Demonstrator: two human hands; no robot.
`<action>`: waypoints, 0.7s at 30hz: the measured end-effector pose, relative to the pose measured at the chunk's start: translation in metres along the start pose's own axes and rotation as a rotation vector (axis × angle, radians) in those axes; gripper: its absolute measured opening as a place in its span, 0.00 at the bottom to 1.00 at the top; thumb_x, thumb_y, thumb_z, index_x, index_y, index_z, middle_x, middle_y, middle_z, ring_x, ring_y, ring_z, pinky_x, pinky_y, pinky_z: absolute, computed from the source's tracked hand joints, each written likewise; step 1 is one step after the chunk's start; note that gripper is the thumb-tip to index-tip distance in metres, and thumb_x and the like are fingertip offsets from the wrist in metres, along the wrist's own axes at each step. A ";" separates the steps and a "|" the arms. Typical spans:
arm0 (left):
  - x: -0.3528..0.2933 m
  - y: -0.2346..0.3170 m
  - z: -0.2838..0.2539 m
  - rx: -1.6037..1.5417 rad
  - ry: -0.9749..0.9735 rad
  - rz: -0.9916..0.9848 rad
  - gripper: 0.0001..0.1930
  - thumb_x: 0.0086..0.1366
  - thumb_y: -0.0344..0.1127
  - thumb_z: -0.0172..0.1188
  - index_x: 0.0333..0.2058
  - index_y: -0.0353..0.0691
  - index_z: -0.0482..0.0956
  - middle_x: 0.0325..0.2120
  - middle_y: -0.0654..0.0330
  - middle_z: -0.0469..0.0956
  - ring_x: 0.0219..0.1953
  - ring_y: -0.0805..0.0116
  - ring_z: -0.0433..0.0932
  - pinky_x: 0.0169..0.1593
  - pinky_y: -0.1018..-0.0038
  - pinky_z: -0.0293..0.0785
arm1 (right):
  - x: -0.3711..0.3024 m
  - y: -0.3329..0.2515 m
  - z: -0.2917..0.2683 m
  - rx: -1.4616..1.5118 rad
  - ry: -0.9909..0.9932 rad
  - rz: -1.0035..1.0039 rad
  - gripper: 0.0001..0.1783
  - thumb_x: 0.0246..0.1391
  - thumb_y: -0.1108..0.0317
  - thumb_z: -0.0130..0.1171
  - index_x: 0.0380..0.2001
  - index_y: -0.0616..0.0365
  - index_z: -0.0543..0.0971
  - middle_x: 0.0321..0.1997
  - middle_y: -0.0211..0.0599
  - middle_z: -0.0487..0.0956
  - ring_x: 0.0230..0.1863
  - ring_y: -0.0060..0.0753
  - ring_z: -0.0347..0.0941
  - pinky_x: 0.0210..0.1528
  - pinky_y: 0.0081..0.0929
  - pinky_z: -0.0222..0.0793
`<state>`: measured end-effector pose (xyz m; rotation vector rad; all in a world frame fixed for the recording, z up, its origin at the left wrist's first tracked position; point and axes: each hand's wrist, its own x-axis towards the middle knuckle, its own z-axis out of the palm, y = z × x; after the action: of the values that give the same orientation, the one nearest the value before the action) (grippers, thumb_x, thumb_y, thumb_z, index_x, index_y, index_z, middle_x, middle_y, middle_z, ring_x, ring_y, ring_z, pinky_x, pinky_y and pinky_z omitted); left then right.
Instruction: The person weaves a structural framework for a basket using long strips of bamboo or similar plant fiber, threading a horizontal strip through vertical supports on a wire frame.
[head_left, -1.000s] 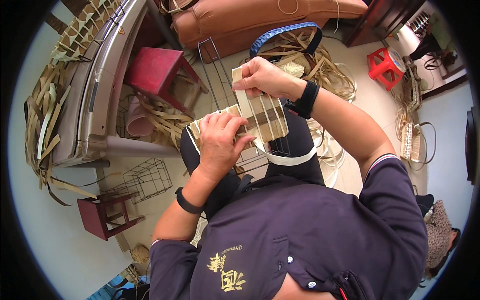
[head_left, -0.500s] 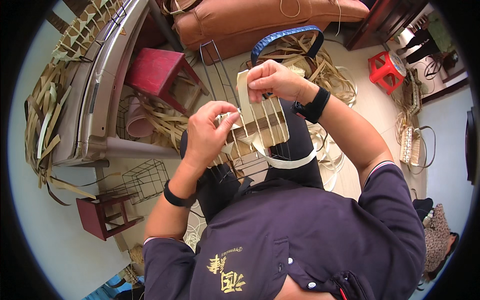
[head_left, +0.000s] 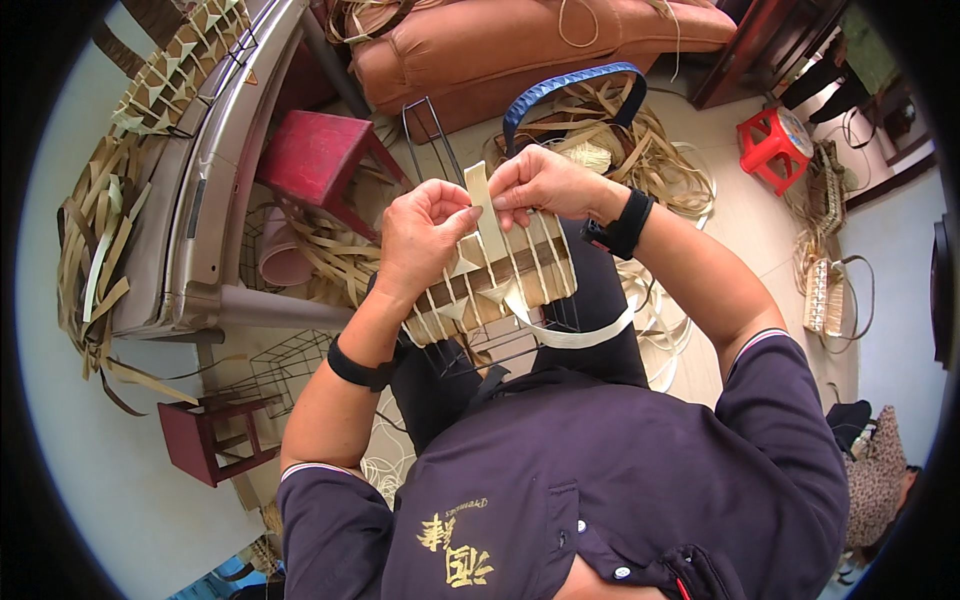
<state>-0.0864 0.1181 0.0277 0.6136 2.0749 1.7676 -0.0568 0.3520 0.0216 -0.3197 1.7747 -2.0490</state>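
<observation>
On my lap rests a wire basket frame (head_left: 455, 362), one side covered with pale and brown flat strips under thin cords. A pale flat strip (head_left: 484, 210) stands up from the far edge of this woven side, between my hands. My left hand (head_left: 425, 235) is closed, its thumb and fingertips pinching the strip's left edge. From the other side my right hand (head_left: 550, 185) pinches the same strip, fingertips close to the cords. The loose pale tail (head_left: 585, 335) of a strip curves out toward my right thigh.
Beyond my knees lie a heap of strips (head_left: 660, 165) and a blue-handled basket (head_left: 575, 72). A red stool (head_left: 315, 155) stands at the left beside a beige table (head_left: 225, 190). Another red stool (head_left: 775, 148) and small baskets (head_left: 822, 295) are to the right. A person (head_left: 870, 470) sits at the lower right.
My left hand has moved up and right to the strip. My right hand has come slightly lower along it, and the strip now stands straighter between both hands.
</observation>
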 end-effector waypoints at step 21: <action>-0.001 0.008 -0.004 -0.115 -0.122 -0.122 0.04 0.67 0.26 0.66 0.38 0.35 0.79 0.30 0.63 0.84 0.33 0.78 0.83 0.37 0.82 0.79 | -0.001 0.003 0.003 0.131 -0.008 -0.056 0.09 0.66 0.73 0.60 0.44 0.68 0.82 0.31 0.38 0.85 0.30 0.27 0.85 0.30 0.22 0.82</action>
<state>-0.0873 0.1149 0.0361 0.5366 1.8742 1.7219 -0.0538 0.3496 0.0196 -0.3417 1.6349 -2.1872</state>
